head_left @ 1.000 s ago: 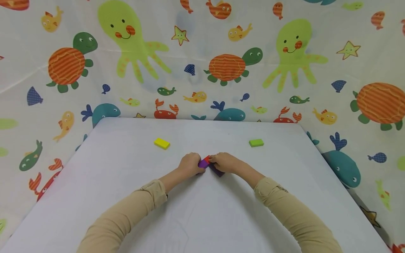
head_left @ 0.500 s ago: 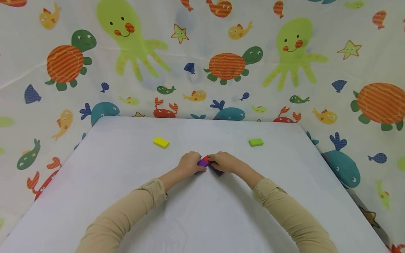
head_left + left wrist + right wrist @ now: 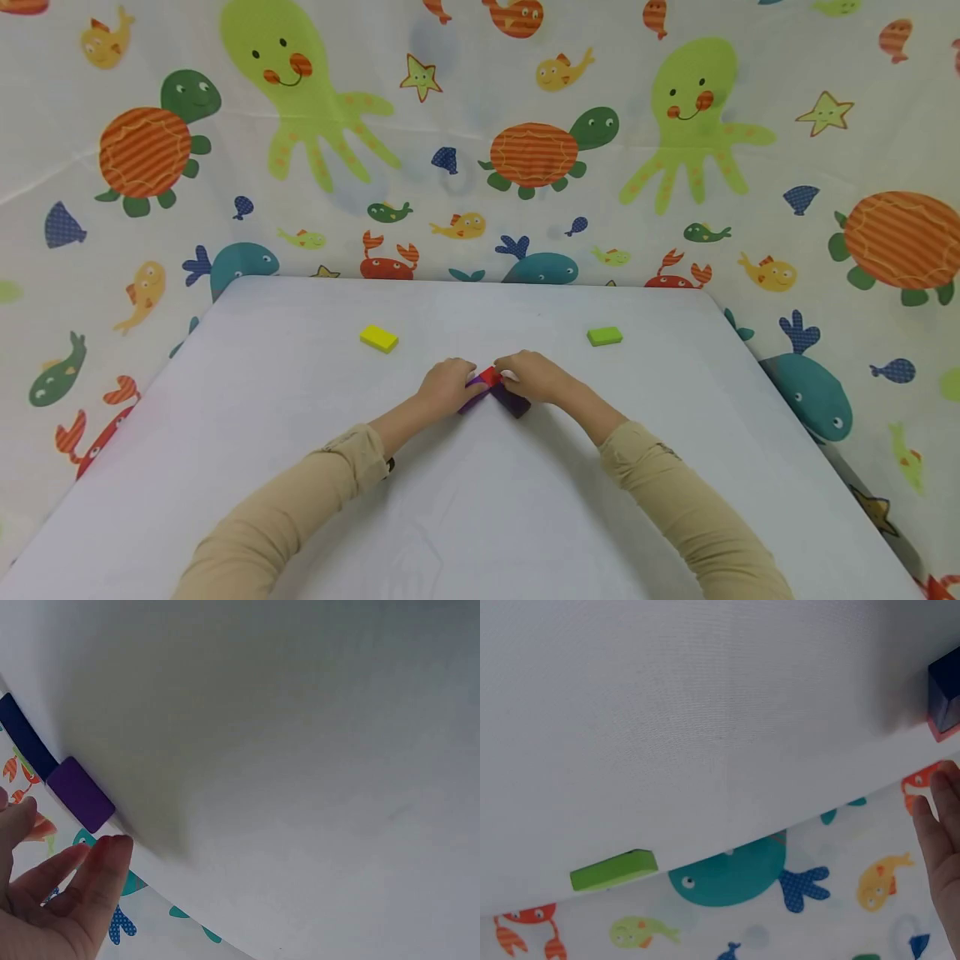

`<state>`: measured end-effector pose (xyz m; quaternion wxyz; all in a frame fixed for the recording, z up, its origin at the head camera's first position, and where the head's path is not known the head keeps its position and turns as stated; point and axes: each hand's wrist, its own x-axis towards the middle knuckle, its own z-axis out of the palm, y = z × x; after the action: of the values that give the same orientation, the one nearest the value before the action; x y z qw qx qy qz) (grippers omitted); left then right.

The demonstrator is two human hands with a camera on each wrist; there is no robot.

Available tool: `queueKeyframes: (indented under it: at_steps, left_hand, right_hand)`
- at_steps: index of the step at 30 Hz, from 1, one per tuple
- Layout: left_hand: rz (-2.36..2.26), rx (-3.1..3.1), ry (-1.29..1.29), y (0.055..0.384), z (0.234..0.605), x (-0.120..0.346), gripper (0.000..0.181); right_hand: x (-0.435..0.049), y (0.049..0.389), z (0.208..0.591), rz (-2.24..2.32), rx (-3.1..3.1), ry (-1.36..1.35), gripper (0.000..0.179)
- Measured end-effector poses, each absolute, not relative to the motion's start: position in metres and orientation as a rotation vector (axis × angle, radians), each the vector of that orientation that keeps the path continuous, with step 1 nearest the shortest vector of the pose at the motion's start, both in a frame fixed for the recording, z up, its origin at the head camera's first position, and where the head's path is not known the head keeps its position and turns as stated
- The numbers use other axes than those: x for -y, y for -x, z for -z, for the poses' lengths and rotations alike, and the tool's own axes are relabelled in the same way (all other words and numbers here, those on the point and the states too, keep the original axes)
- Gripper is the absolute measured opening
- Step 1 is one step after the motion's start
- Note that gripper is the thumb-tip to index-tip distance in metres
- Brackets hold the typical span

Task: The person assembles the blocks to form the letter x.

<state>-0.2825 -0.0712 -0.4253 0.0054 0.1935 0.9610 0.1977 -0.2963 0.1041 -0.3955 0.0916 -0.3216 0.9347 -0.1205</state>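
"Where's the red block (image 3: 491, 377)?"
"Around mid-desk (image 3: 450, 500), where the purple block (image 3: 472, 402) and dark block (image 3: 512, 402) meet."
"Which step?"
"Seemingly squaring that corner; next probably calls for drawing away without nudging it."
"And the grip?"
"Both loose: left hand (image 3: 448, 385) and right hand (image 3: 534, 377) reach in from either side, fingers parted, apparently holding nothing."

Both wrist views are dim, perhaps slightly soft.
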Motion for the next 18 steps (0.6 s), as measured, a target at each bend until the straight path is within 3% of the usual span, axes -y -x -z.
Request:
queueKeyframes:
  at_steps: [11,18]
  left_hand:
    - [-0.399,-2.948,-1.260,0.277,0.428,0.069,0.035]
    - [-0.194,-2.972,-1.250,0.271,0.430,0.062,0.037]
  right_hand:
    - [-0.127,0.301,0.392,0.454,-3.003,0.958,0.020]
    - [-0.141,0.308,0.399,0.476,-3.086,0.839,0.021]
